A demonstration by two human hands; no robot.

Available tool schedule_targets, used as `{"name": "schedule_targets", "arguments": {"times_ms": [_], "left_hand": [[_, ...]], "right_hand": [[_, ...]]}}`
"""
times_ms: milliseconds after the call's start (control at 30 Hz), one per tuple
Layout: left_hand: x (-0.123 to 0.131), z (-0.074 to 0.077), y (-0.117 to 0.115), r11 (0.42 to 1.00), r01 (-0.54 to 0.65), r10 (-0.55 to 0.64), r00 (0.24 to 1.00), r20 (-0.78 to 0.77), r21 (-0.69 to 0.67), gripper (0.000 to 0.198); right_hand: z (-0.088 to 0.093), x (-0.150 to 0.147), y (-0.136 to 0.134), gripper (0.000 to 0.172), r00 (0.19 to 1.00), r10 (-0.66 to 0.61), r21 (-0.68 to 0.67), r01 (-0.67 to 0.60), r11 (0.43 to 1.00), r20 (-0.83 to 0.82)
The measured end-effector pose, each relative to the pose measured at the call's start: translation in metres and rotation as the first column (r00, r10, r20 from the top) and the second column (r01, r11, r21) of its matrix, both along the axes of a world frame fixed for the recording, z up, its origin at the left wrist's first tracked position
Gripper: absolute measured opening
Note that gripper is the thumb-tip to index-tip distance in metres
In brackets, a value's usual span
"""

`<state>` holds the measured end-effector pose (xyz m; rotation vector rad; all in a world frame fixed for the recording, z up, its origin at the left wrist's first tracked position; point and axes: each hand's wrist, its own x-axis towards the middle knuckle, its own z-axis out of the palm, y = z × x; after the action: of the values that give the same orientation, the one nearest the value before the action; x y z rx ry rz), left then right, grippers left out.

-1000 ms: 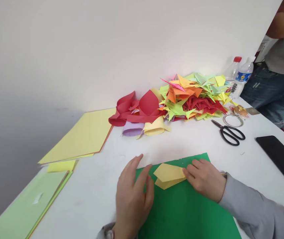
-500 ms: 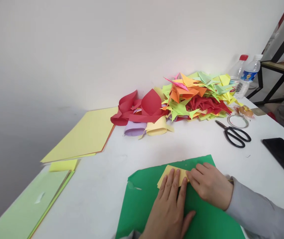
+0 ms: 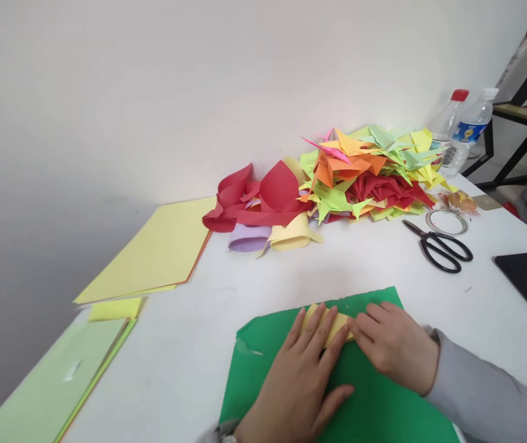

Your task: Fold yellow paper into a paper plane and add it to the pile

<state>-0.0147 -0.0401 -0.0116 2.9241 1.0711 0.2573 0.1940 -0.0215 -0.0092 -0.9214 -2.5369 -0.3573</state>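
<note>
Both hands press a fold in the yellow paper [image 3: 332, 321] on the green sheet [image 3: 378, 409].
The left hand [image 3: 303, 375] lies open and flat on it; the right hand [image 3: 390, 351] holds its end with bent fingertips, and I cannot tell if they pinch. The crease seems to need firm, even pressure.

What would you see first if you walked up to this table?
The big heap of folded paper shapes in red, orange, yellow and green stands out first, piled at the back of the white table against the wall. Next comes the bright green sheet at the front, where the left hand lies flat on a small yellow paper and the right hand touches its right end.
</note>
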Motion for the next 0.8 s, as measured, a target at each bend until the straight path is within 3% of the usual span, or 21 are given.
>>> {"name": "schedule_targets", "arguments": {"times_ms": [333,600,800], "left_hand": [[-0.006,0.000,0.012,0.996,0.058,-0.057,0.998,0.006,-0.074,0.077],[-0.005,0.001,0.012,0.998,0.061,-0.061,0.998,0.010,-0.017,0.083],[-0.005,0.001,0.012,0.997,0.037,-0.036,0.999,0.007,-0.060,0.082]], "right_hand": [[-0.006,0.001,0.000,0.015,0.999,-0.042,-0.028,0.042,0.999,-0.012],[-0.004,-0.001,0.000,0.019,0.999,-0.042,-0.012,0.042,0.999,-0.011],[-0.001,-0.003,-0.011,0.024,0.997,-0.078,0.029,0.077,0.997,0.023]]}}
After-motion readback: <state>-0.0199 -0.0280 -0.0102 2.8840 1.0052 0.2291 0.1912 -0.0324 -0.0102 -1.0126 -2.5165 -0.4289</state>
